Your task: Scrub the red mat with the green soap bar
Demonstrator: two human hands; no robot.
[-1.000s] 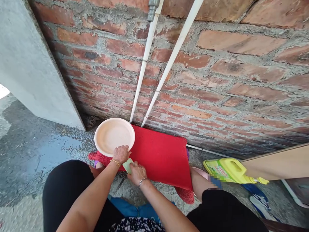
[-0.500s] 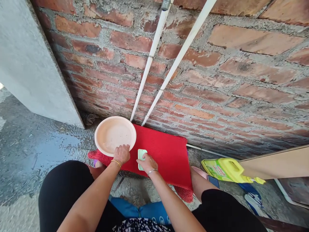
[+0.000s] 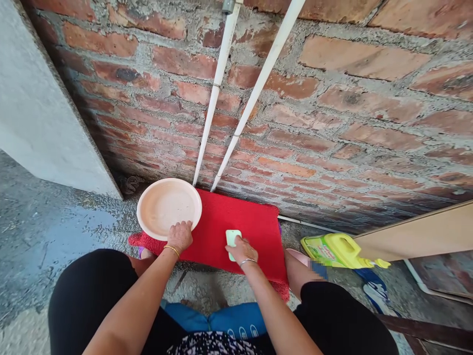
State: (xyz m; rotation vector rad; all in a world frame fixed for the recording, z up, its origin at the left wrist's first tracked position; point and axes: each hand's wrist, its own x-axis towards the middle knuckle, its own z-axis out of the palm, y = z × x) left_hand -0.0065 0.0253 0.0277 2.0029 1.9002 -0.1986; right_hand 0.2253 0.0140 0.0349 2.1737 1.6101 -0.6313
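A red cloth with a shaggy edge is spread over a low flat surface in front of me. My left hand is closed on the near right rim of a shallow pale pink basin, which stands on the left end of the cloth. My right hand grips a pale green, round-cornered block, held against the middle of the cloth. Its underside is hidden, so I cannot tell whether it is a brush or a bar of soap.
Behind the cloth rises a brick wall with two white pipes. A grey slab leans at the left above wet concrete floor. A yellow detergent jug lies at the right by a tan board.
My right hand has moved to the right across the cloth with the pale green block. The left hand keeps its hold on the basin rim. The whole view has shifted slightly.
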